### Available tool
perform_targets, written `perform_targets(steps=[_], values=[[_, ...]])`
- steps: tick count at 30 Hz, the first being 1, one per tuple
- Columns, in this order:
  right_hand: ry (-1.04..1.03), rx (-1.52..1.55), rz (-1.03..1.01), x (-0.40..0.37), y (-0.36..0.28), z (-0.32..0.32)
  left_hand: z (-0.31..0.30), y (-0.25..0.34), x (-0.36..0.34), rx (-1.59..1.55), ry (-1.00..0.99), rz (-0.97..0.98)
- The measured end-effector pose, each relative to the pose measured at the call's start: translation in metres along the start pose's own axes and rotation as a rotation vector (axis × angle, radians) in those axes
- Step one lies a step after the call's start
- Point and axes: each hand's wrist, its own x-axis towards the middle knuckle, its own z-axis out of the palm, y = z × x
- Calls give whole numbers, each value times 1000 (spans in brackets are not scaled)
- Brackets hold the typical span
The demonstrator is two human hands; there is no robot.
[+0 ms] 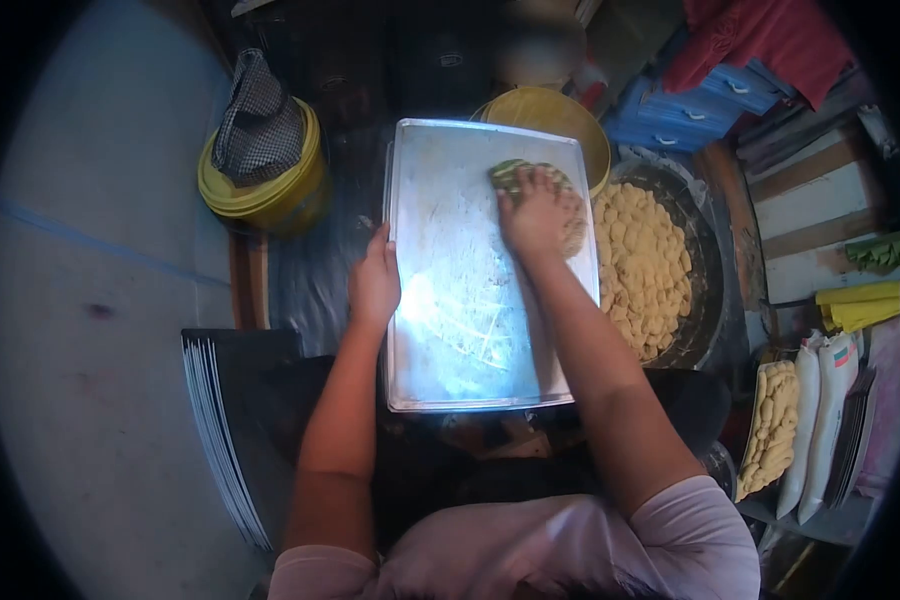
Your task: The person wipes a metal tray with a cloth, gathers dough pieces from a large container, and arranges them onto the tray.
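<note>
Right in front of me is the metal tray (450, 230), its long side running away from my lap. My left hand (374, 285) grips its left rim, the fingers partly hidden by the edge. My right hand (540, 215) lies over a striped cloth (511, 172) near the far right corner, fingers spread rather than clenched. To rub well, I'd keep that palm flat, press evenly, overlap the strokes, work into the corners and brace the rim firmly so that nothing rocks.

The tray is thin and rectangular, with a raised, shiny rim; its dull face carries pale streaks and scratches under a bright glare. Beyond its right side, plump, matte, tan dough-like pieces (645, 270) crowd a dark round pan (708, 290). Farther off are a smooth yellow bucket (315, 190) with checked fabric (265, 135) on top, and glossy blue drawers (670, 110).
</note>
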Motion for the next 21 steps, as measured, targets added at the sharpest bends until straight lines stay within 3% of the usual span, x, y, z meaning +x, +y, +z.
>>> perform_targets(steps=[2,3,5,6,9,12,15,16,21], values=[[3,124,-196,-6,-31,12,-2,0,1,22,11,-1],[-100,245,-287,-22,-52,-3,-2,1,-1,60,-11,-27],[-115,260,-608,-69,-70,-8,-1,-1,-2,98,-22,-54],[-238,272,-713,-91,-70,-8,1,-6,0,109,-32,-68],[-360,246,-793,-144,-43,-36,1,-6,-4,67,-33,-79],[-431,134,-555,-130,1,-50,-1,-2,-3,31,-11,-67],[-176,-39,-190,-67,45,-31,-2,-1,-4,-1,-78,-112],[-88,-27,-154,-39,55,-24,-2,0,-4,-22,-61,-85],[-57,-149,380,82,15,14,8,-11,-3,-119,102,118]])
